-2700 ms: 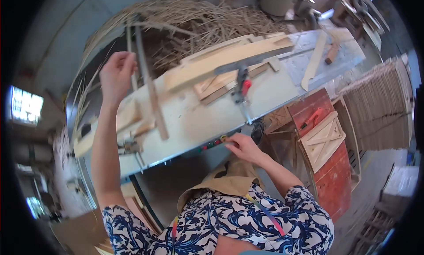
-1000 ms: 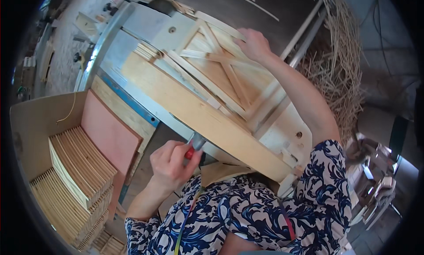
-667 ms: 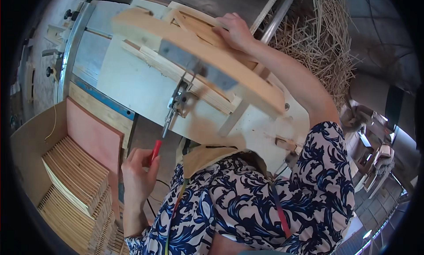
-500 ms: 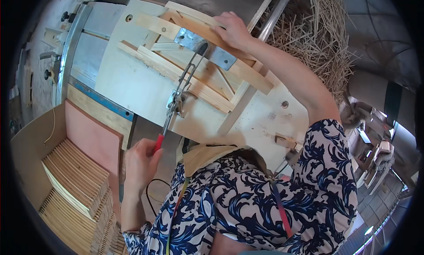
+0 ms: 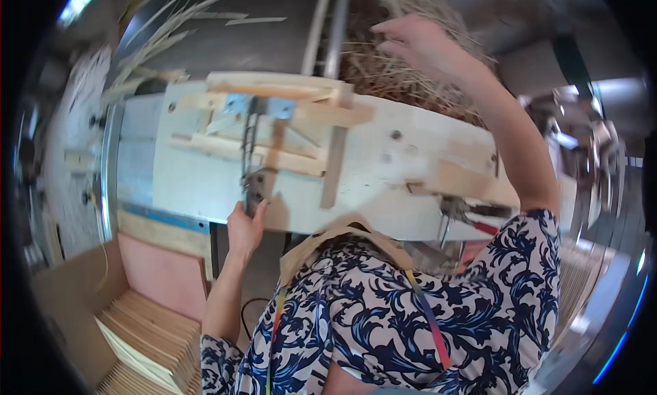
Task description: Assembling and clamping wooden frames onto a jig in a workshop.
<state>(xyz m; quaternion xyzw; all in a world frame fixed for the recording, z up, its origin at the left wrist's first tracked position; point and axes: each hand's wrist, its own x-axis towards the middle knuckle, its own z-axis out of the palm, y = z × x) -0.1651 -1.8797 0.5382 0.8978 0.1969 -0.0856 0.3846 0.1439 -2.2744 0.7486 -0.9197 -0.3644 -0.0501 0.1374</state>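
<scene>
My left hand (image 5: 246,225) is closed at the near end of a metal toggle clamp (image 5: 250,145); its handle is hidden in the hand. The clamp's long arm reaches away over a wooden frame (image 5: 308,164) of pale strips to a shiny metal plate (image 5: 279,108) on the frame's far side. The frame lies on a white board (image 5: 383,183). Apart from it, to the far right, my right hand (image 5: 421,46) hangs over a heap of thin wooden sticks (image 5: 373,70), fingers stretched out, holding nothing I can see. Motion blurs both hands somewhat.
A second clamp (image 5: 472,214) with a red handle and a wooden block (image 5: 472,179) sit at the board's right. Lower left, a cardboard box (image 5: 75,320) holds stacked wooden slats (image 5: 154,316). A metal rail (image 5: 335,36) runs beyond the board. Loose strips (image 5: 164,36) lie far left.
My right hand has left the wooden frame and moved out over the stick heap. My left hand has come closer to the clamp's base, its red handle now out of sight. The view has turned.
</scene>
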